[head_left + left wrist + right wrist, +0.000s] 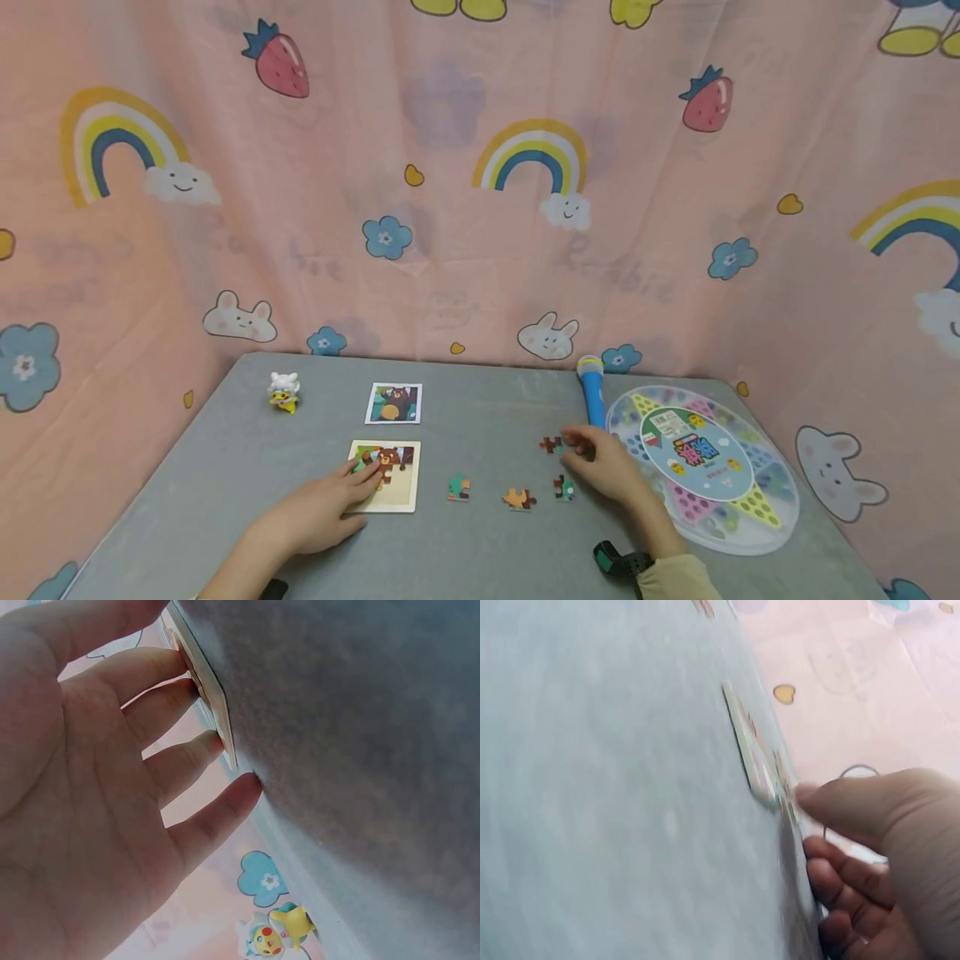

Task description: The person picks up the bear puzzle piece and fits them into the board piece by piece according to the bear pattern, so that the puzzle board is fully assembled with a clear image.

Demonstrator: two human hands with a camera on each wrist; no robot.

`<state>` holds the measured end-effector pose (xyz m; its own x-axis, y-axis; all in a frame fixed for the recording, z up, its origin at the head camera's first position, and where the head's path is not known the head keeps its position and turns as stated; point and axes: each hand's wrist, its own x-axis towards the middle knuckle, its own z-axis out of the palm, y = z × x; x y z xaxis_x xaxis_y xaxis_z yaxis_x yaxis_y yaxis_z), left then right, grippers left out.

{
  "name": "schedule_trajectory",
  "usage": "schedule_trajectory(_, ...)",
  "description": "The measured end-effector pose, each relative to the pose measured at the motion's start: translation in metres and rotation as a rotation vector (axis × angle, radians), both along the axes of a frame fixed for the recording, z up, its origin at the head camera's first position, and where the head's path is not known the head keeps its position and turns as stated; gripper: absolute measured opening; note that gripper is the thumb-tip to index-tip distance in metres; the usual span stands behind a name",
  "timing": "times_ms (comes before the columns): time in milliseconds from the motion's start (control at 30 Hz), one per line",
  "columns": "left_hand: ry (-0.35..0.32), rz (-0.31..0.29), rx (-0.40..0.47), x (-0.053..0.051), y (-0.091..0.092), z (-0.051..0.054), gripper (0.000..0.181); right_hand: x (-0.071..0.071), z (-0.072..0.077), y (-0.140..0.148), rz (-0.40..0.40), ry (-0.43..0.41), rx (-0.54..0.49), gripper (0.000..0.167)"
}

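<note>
My left hand (321, 510) lies over the left part of the square wooden puzzle board (402, 487); its fingers are spread on the board's surface and edge. The board (217, 705) shows behind those fingertips in the left wrist view. Part of a bear picture fills its upper area. My right hand (611, 467) is low over the table, thumb and fingers bent and apart, beside a brown puzzle piece (551, 445). Any contact with that piece is unclear. Nearer me lie a dark green-brown piece (564, 488), an orange-brown piece (519, 498) and a green-orange piece (458, 487).
A bear picture card (393, 403) lies behind the board. At the back left stands a small white-and-yellow figurine (284, 392). A blue toy microphone (593, 396) and a round, clear game box (697, 467) are on the right. A patterned pink curtain (450, 275) hangs behind the table.
</note>
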<state>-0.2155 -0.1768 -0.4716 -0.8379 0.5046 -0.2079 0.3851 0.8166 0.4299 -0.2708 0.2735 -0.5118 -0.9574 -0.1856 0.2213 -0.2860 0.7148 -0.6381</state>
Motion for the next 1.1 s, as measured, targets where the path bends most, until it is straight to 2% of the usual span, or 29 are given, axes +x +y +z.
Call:
schedule_trajectory(100, 0.008, -0.002, -0.004, -0.0001, 0.0008, 0.001, 0.06, -0.0012, -0.0047, -0.0011, 0.019, 0.026, 0.053, 0.036)
schedule_trajectory(267, 0.003, 0.001, -0.005, 0.0013, 0.0011, -0.0009, 0.059, -0.0008, -0.01, -0.003, 0.008, 0.027, 0.06, 0.037)
schedule_trajectory(467, -0.01, 0.02, 0.018, 0.0019, 0.0017, 0.001, 0.059, -0.0022, -0.0075, -0.0057, -0.012, 0.023, 0.053, 0.035)
schedule_trajectory(667, -0.002, 0.02, -0.001, 0.0018, 0.0026, 0.0029, 0.061, -0.0017, -0.0061, -0.0084, -0.025, 0.011, 0.078, 0.032)
schedule_trajectory(1100, 0.012, 0.013, -0.002, 0.0008, 0.0013, 0.0008, 0.059, -0.0011, -0.0084, -0.0098, -0.029, 0.051, 0.082, 0.026)
